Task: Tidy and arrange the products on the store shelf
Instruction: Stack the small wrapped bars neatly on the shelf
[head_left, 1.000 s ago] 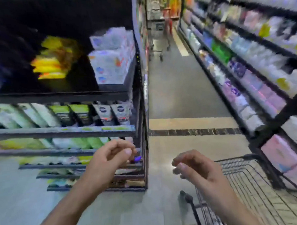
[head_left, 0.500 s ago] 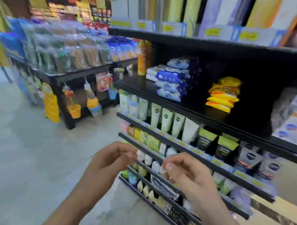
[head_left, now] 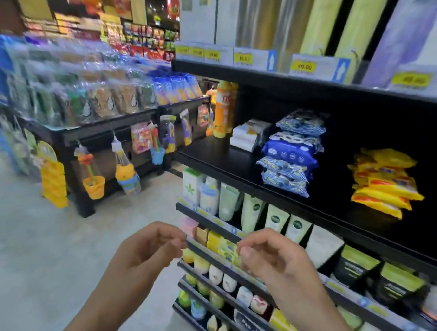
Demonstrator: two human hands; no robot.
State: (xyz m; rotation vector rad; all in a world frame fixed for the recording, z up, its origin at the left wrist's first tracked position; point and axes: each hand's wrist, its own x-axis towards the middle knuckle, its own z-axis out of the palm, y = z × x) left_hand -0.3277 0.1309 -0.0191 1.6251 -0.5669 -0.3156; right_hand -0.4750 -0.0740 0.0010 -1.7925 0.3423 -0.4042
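A black store shelf (head_left: 237,162) fills the right half of the view. On its wide board lie a stack of blue wipe packs (head_left: 290,153), a stack of yellow packs (head_left: 384,183), white packs (head_left: 248,134) and an orange bottle (head_left: 222,110). One level down stands a row of pale green and white tubes (head_left: 254,211). My left hand (head_left: 146,251) and my right hand (head_left: 274,258) hover in front of the lower shelves with fingers loosely curled, holding nothing and touching no product.
A low black display table (head_left: 90,126) with bagged goods stands at the left, toys (head_left: 93,180) hanging from its front. Grey floor (head_left: 28,248) lies between it and the shelf. Price tags (head_left: 304,66) line the top shelf edge, with rolls above.
The view has swung left from the aisle and cart to the shelf front, then closer. Both hands stay raised, loosely curled and holding nothing; the right hand now sits in front of the lower shelves.
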